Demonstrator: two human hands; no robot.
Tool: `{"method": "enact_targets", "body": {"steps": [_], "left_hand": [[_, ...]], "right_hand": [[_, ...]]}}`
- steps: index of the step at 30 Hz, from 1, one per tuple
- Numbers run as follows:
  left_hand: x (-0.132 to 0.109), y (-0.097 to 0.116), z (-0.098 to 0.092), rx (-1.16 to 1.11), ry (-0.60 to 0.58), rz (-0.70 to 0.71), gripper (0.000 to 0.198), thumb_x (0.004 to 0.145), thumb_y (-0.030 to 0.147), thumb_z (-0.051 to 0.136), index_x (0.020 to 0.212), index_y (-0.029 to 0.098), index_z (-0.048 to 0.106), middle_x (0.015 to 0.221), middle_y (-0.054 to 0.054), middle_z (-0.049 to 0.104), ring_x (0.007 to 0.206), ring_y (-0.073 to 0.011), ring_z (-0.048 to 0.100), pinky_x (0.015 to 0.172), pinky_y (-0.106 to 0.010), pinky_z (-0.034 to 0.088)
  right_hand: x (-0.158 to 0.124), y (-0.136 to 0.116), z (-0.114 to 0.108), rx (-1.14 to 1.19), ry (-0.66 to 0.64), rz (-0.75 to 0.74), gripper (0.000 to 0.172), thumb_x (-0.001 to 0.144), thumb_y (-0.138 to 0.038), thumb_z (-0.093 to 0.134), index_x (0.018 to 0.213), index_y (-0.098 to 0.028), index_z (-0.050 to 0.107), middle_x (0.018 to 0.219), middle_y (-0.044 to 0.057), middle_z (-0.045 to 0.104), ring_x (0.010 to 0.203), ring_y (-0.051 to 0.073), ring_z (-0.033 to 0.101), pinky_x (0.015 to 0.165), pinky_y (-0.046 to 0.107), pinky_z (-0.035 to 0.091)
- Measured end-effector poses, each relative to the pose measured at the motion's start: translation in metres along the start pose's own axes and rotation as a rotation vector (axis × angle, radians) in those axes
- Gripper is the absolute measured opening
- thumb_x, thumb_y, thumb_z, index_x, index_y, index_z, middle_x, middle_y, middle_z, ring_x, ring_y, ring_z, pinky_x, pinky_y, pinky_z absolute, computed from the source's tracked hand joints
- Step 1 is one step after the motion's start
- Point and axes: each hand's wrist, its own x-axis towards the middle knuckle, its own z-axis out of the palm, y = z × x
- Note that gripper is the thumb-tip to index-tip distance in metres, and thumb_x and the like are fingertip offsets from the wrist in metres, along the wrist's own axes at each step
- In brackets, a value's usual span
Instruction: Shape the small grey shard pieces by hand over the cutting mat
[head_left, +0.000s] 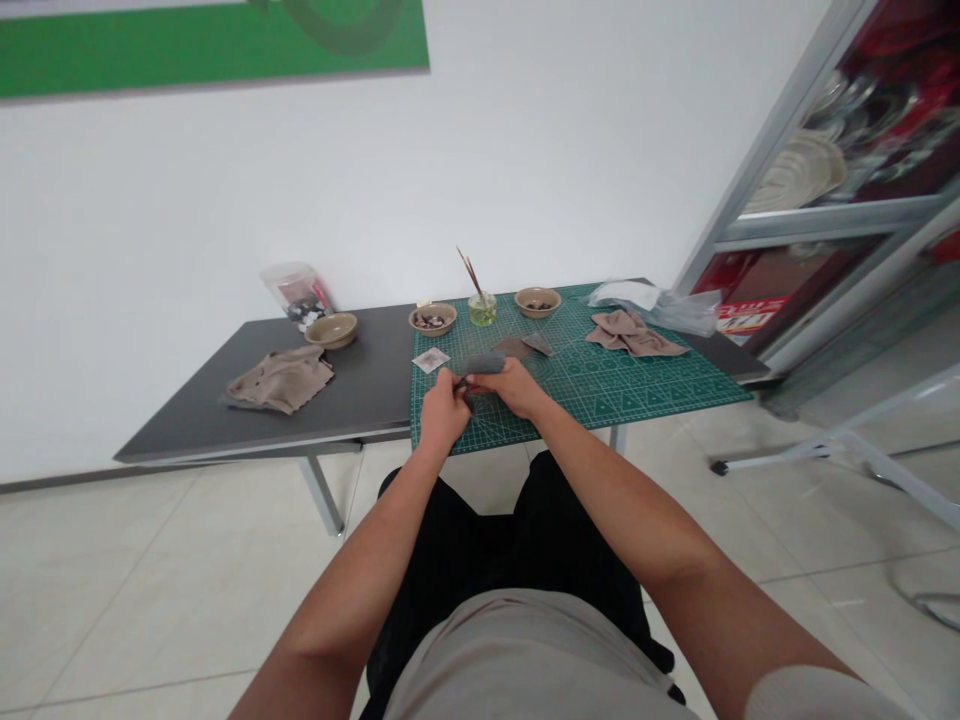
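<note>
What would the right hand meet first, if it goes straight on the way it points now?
The gray soft-looking piece just ahead of the right hand, which seems to touch it; depth is unclear.

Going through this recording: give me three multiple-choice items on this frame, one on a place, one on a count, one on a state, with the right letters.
1. Where does the glass jar holding brushes stand?
A. On the green cutting mat
B. On the floor
C. On a cabinet shelf

2. How many beige bowls stand on the table?
A. Two
B. Four
C. Three

3. How are the left hand and right hand placed?
A. Flat and far apart on the mat
B. Close together at a grey piece above the mat
C. Hanging down by the knees

1: A, its base sits on the mat's far part.
2: C, one stands by the plastic tub and two flank the jar.
3: B, both hands meet at the grey piece.
</note>
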Motion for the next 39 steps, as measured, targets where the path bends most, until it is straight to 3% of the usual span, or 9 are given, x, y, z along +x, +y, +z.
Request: {"method": "enact_targets", "body": {"steps": [4, 13, 19, 24, 30, 35, 39], "left_hand": [[0.0026, -0.0018, -0.0008, -0.023, 0.026, -0.001, 0.013, 0.082, 0.012, 0.053, 0.082, 0.024, 0.047, 0.082, -0.005, 0.069, 0.079, -0.0223, 0.066, 0.065, -0.028, 0.04], [-0.003, 0.0033, -0.0008, 0.059, -0.066, 0.008, 0.011, 0.085, 0.014, 0.051, 0.087, 0.024, 0.047, 0.083, -0.007, 0.069, 0.077, -0.0242, 0.067, 0.064, -0.029, 0.038], [-0.0016, 0.0035, -0.002, 0.068, -0.054, -0.026, 0.008, 0.086, 0.017, 0.051, 0.088, 0.023, 0.047, 0.083, -0.005, 0.068, 0.081, -0.0223, 0.067, 0.065, -0.027, 0.038], [-0.0016, 0.0034, -0.0025, 0.101, -0.099, -0.003, 0.009, 0.086, 0.016, 0.05, 0.089, 0.024, 0.048, 0.086, -0.005, 0.07, 0.082, -0.0225, 0.067, 0.066, -0.028, 0.038], [0.0012, 0.004, -0.0036, 0.039, -0.043, -0.034, 0.012, 0.084, 0.014, 0.052, 0.083, 0.023, 0.046, 0.082, -0.004, 0.069, 0.082, -0.0221, 0.067, 0.065, -0.027, 0.038], [0.0009, 0.0049, -0.0028, 0.084, -0.099, -0.012, 0.011, 0.085, 0.015, 0.052, 0.085, 0.024, 0.045, 0.082, -0.005, 0.068, 0.079, -0.0228, 0.066, 0.063, -0.028, 0.035], [0.0007, 0.0049, -0.0026, 0.073, -0.065, -0.036, 0.011, 0.084, 0.014, 0.052, 0.086, 0.024, 0.046, 0.083, -0.005, 0.069, 0.08, -0.022, 0.066, 0.063, -0.027, 0.036]], "right_hand": [[-0.0006, -0.0006, -0.0014, -0.002, -0.021, -0.007, 0.032, 0.056, -0.031, 0.085, 0.082, -0.016, 0.074, 0.081, 0.002, 0.074, 0.076, 0.017, 0.068, 0.079, 0.035, 0.057], [0.0006, 0.001, 0.0027, -0.037, 0.054, -0.019, 0.032, 0.057, -0.034, 0.084, 0.081, -0.014, 0.074, 0.078, 0.003, 0.073, 0.07, 0.017, 0.067, 0.072, 0.034, 0.057], [0.0002, 0.0024, -0.0005, -0.04, 0.002, -0.041, 0.03, 0.057, -0.031, 0.083, 0.082, -0.016, 0.075, 0.082, 0.003, 0.074, 0.075, 0.018, 0.068, 0.076, 0.035, 0.057], [0.0001, 0.0019, 0.0021, -0.045, 0.075, -0.04, 0.028, 0.057, -0.031, 0.083, 0.079, -0.015, 0.074, 0.077, 0.003, 0.073, 0.069, 0.018, 0.066, 0.07, 0.035, 0.057], [-0.0004, 0.0011, -0.0001, -0.052, 0.012, -0.042, 0.028, 0.056, -0.031, 0.083, 0.078, -0.016, 0.073, 0.078, 0.002, 0.073, 0.075, 0.018, 0.067, 0.076, 0.036, 0.056], [0.001, 0.0023, 0.001, -0.055, 0.073, -0.043, 0.028, 0.058, -0.032, 0.082, 0.079, -0.016, 0.073, 0.077, 0.003, 0.072, 0.07, 0.018, 0.066, 0.071, 0.035, 0.056], [0.0, 0.0001, 0.0013, -0.029, 0.035, -0.03, 0.03, 0.055, -0.03, 0.083, 0.079, -0.016, 0.073, 0.078, 0.003, 0.073, 0.073, 0.018, 0.067, 0.074, 0.035, 0.056]]}}
